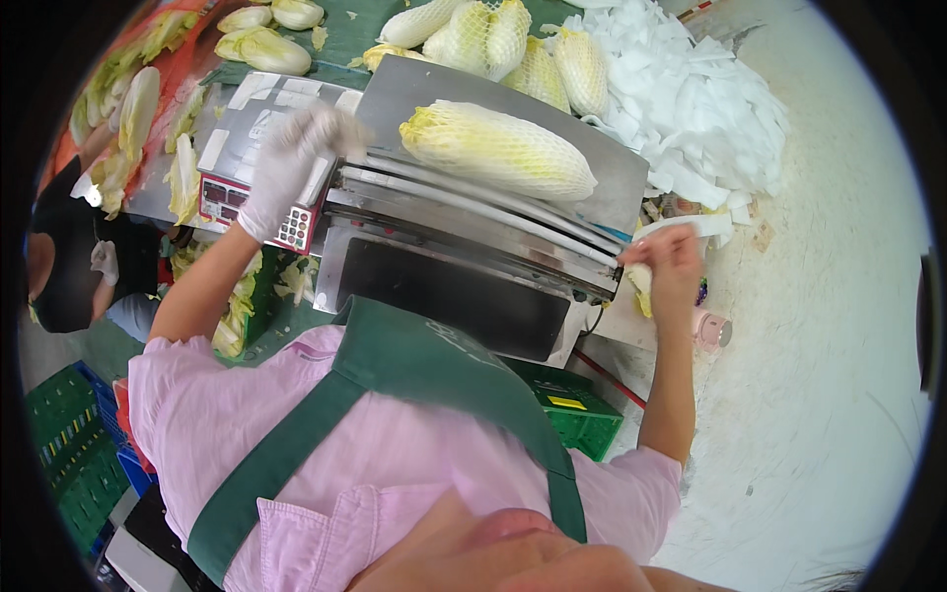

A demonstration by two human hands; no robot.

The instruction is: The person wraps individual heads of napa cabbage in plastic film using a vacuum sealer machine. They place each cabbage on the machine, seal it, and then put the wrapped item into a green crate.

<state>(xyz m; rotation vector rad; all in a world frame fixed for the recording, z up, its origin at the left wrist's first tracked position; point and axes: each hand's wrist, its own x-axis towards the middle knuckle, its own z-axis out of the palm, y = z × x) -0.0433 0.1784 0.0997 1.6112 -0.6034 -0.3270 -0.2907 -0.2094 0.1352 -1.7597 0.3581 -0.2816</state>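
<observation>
One napa cabbage in a white foam net (503, 152) lies on the metal plate (621, 166) of a wrapping machine (459, 222), just beyond its long rollers. My left hand (300, 148), in a white glove, hovers over the digital scale (259, 118) left of the machine; its fingers are blurred and what they hold, if anything, cannot be told. My right hand (666, 251), bare, is at the machine's right end, with fingers bent near a white strip (703, 226); whether it grips the strip is unclear.
Netted cabbages (481, 37) and a heap of white foam nets (681, 96) lie behind the machine. Bare cabbages (266, 50) are at the back left. A co-worker (81, 244) with gloved hands stands at the left. A green crate (584, 422) sits below; a pink bottle (710, 331) lies at right.
</observation>
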